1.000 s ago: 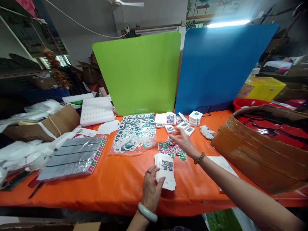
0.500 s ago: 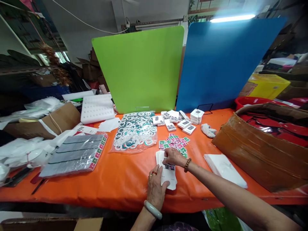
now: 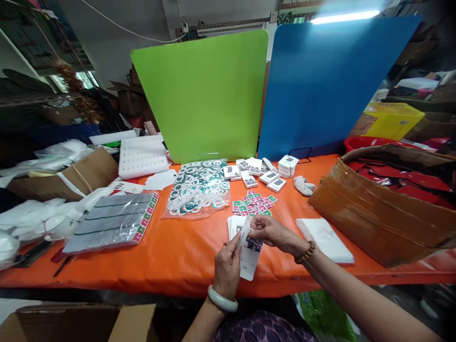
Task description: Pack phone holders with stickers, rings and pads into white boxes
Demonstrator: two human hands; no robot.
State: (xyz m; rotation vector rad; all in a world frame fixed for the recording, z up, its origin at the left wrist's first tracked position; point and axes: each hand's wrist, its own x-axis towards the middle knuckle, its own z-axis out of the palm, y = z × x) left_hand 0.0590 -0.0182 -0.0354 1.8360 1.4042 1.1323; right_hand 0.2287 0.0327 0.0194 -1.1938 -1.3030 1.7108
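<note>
My left hand and my right hand meet over a stack of white printed cards near the front of the orange table. Both pinch the same small white card, lifted just above the stack. Right behind the stack lies a heap of small green and pink stickers. Farther back sit several small white boxes and a clear bag of green and white rings.
A big brown cardboard box fills the right side, with a white pad in front of it. A wrapped grey sheet pack lies at left. Green and blue boards stand at the back.
My right hand drew back from the stickers to the card stack. Both hands have now lifted one small card off the stack.
</note>
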